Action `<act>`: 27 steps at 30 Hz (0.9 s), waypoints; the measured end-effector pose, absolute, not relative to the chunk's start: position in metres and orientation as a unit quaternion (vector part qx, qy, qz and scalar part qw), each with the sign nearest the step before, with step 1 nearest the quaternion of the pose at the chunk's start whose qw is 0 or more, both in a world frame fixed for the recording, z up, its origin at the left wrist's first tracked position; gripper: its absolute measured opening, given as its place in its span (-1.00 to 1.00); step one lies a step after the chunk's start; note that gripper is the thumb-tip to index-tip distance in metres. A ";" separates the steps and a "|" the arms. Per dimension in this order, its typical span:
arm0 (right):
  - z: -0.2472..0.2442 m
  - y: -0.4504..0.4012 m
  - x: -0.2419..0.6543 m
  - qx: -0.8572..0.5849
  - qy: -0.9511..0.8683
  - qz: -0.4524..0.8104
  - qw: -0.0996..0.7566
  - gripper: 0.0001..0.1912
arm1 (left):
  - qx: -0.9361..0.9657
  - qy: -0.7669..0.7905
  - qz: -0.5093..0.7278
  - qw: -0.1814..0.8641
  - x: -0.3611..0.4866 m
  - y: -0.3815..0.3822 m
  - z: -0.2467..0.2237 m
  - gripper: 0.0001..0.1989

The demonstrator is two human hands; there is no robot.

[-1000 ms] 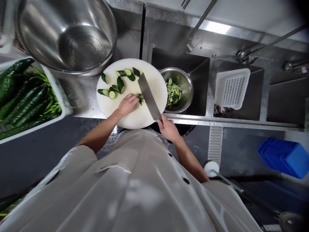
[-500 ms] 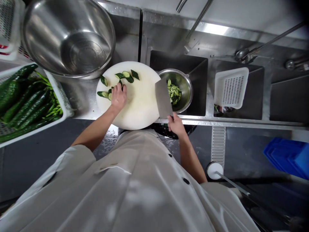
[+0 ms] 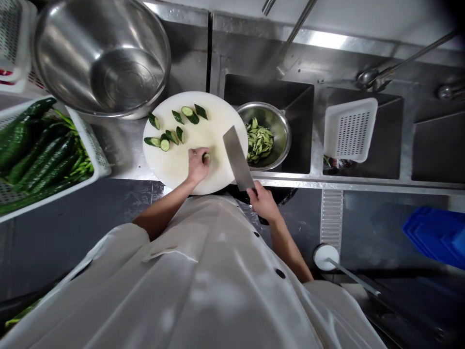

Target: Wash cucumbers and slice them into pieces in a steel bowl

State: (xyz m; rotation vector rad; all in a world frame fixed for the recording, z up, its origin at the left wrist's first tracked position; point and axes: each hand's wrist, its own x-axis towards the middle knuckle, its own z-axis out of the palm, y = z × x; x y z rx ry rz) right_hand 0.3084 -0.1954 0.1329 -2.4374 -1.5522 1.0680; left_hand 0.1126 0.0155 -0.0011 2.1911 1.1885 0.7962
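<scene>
My left hand [image 3: 198,166] is closed around a cucumber piece [image 3: 206,157] low over the round white cutting board [image 3: 174,169]; only the cut end of the piece shows. In my right hand [image 3: 264,201] is a cleaver [image 3: 238,157], gripped by its handle, its broad blade angled over the board's right edge. Several dark green cucumber chunks [image 3: 189,114] lie on the upper and left parts of the board, some with the pale cut face up. Beside the board, a steel bowl [image 3: 285,140] holds a heap of thin cucumber slices [image 3: 260,140].
Left of the board stand a large steel basin [image 3: 105,104] and a white basket [image 3: 87,140] of whole cucumbers [image 3: 43,155]. The bowl sits in a sink [image 3: 303,121]. Farther right, a white perforated basket [image 3: 350,128] rests in another sink, below a faucet [image 3: 374,80].
My left hand has moved right and toward me from the chunks, bringing a cucumber piece. The cleaver has swung left from over the bowl to the board's edge.
</scene>
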 end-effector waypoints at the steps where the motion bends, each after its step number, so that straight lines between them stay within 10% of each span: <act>1: 0.133 -0.193 0.302 -0.786 -0.511 0.347 0.022 -0.58 | 0.814 0.433 0.292 0.253 0.116 0.012 -0.001 -0.85; 27: 0.177 -0.188 0.255 -0.748 -0.532 0.380 -0.115 -0.67 | 0.954 0.120 0.144 0.234 0.093 0.057 0.018 -0.73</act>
